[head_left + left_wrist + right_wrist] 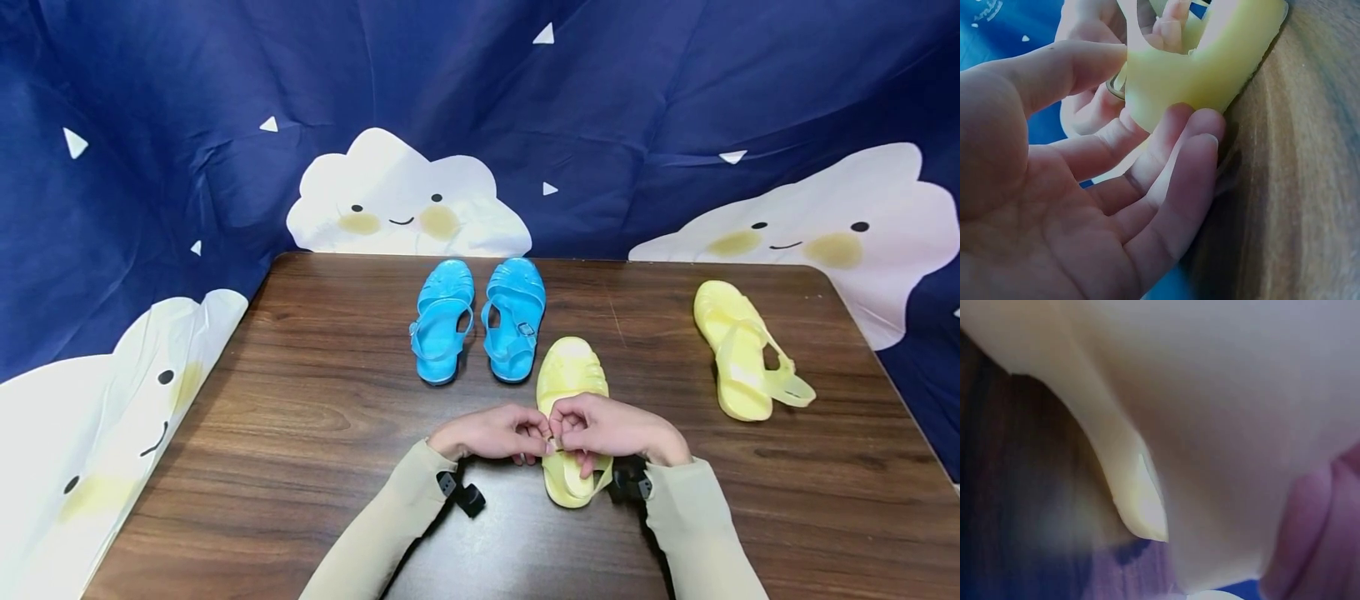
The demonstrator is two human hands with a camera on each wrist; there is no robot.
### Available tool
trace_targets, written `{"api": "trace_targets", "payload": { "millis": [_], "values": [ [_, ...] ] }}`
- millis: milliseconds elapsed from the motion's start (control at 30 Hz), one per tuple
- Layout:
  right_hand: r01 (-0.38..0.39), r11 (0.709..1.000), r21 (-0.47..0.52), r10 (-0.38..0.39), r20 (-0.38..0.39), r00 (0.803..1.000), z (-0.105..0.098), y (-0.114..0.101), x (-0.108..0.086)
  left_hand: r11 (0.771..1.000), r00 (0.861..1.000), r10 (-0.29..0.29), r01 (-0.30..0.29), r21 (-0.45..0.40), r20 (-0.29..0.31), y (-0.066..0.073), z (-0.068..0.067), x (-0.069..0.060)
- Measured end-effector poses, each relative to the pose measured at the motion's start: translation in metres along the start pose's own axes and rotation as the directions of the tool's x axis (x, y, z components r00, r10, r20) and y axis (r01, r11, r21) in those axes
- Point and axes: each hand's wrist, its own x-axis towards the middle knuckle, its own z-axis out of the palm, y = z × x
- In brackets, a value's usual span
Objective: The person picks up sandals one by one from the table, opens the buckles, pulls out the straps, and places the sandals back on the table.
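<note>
A yellow sandal [572,367] lies on the table, toe pointing away from me, with both hands over its heel half. My left hand [510,432] pinches its left side between thumb and fingers, close to a small metal buckle [1116,87]. Opposite it, my right hand [611,429] pinches the ankle strap at the same buckle. In the left wrist view the right fingers show behind the sandal's yellow side [1172,81]. The right wrist view is filled by a blurred yellow strap [1129,469], with part of the right hand [1319,531] at its edge.
Two blue sandals [444,321] stand side by side behind the hands, toes toward the back edge. A second yellow sandal [738,350] sits at the right with its strap hanging loose outward. A dark blue curtain [585,100] with clouds hangs behind the wooden table [315,375].
</note>
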Motion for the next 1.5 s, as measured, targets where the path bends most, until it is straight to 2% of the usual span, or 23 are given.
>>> {"api": "trace_targets", "payload": {
  "millis": [200,333,567,700,933,1267,1500],
  "values": [
    [-0.02,0.996,-0.091,0.016,-0.044,0.999,0.004,-0.004,0.001,1.0,1.0,0.015,-0.015,0.007,-0.003,0.004,0.001,-0.002],
    [-0.048,0.993,-0.111,0.041,-0.069,0.997,0.006,-0.006,0.003,1.0,1.0,0.016,-0.016,0.008,-0.006,0.005,0.002,-0.003],
    [-0.045,0.991,-0.128,0.035,-0.08,0.996,0.005,-0.004,0.005,1.0,0.998,-0.013,0.015,0.021,-0.067,0.006,0.005,-0.001],
    [-0.027,0.996,-0.085,0.022,-0.054,0.998,0.003,-0.002,0.005,0.999,0.996,-0.031,0.032,0.011,-0.082,0.006,0.006,0.001],
    [0.043,0.998,0.055,-0.043,0.006,0.999,-0.006,0.004,0.002,0.999,0.998,-0.037,0.035,-0.035,-0.056,0.003,0.005,0.001],
    [0.069,0.996,0.051,-0.07,0.013,0.997,-0.008,0.009,0.001,0.998,0.997,-0.041,0.038,-0.045,-0.066,0.002,0.003,0.0],
    [0.133,0.99,0.052,-0.135,0.024,0.991,-0.008,0.01,0.001,0.998,0.997,0.02,-0.026,-0.065,-0.081,0.003,-0.001,-0.001]
  ]
}}
